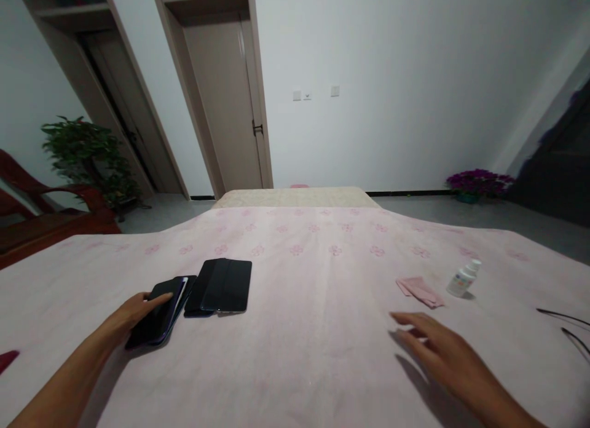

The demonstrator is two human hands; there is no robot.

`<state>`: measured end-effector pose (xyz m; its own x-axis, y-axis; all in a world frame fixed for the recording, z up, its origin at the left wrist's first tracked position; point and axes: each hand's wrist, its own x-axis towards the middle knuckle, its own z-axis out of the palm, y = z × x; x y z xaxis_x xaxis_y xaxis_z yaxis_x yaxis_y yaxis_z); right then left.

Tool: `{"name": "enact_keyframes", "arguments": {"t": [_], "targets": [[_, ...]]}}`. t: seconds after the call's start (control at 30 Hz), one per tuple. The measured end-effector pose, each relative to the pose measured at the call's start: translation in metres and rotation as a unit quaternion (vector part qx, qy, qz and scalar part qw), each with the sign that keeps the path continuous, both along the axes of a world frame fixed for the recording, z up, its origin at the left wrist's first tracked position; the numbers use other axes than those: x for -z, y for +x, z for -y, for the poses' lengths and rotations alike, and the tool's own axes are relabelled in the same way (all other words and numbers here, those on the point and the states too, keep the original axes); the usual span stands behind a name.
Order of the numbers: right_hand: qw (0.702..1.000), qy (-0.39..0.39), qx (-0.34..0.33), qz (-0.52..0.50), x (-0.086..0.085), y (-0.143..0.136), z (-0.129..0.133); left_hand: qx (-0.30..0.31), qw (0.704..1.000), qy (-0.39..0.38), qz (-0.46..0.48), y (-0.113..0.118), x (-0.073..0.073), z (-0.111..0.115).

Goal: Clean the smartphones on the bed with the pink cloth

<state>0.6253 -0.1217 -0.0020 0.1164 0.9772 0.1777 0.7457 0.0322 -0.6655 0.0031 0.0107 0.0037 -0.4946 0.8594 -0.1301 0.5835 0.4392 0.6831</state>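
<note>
My left hand (144, 307) is closed on the edge of a dark smartphone (159, 302), its thumb lying across the screen and its other fingers mostly hidden. More dark phones or cases lie beneath that phone, and a pale edge shows along its right side. Just to the right, several black phones (233, 286) overlap flat on the cloth. On the other side, my right hand (433, 342) hovers over the tablecloth with fingers apart and nothing in it. Nearest to it are a folded pink cloth (419, 291) and a small white spray bottle (463, 278), which stands upright.
A pink flowered tablecloth (304, 342) covers the wide table. Thin dark arms of what look like glasses (565, 317) lie at the right edge. A red object (7, 359) shows at the left edge. Beyond stand a wooden chair (87, 200) and a green plant (90, 154).
</note>
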Motion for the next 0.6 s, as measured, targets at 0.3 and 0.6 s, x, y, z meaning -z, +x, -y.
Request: {"name": "enact_keyframes", "arguments": {"t": [0.3, 0.6], "targets": [[0.973, -0.069, -0.187, -0.12, 0.009, -0.137, -0.055, -0.004, 0.997, -0.04, 0.063, 0.018, -0.005, -0.003], [0.937, -0.121, -0.201, -0.259, 0.027, -0.241, -0.11, 0.011, 0.969, -0.075, 0.236, 0.042, -0.011, 0.005]]}}
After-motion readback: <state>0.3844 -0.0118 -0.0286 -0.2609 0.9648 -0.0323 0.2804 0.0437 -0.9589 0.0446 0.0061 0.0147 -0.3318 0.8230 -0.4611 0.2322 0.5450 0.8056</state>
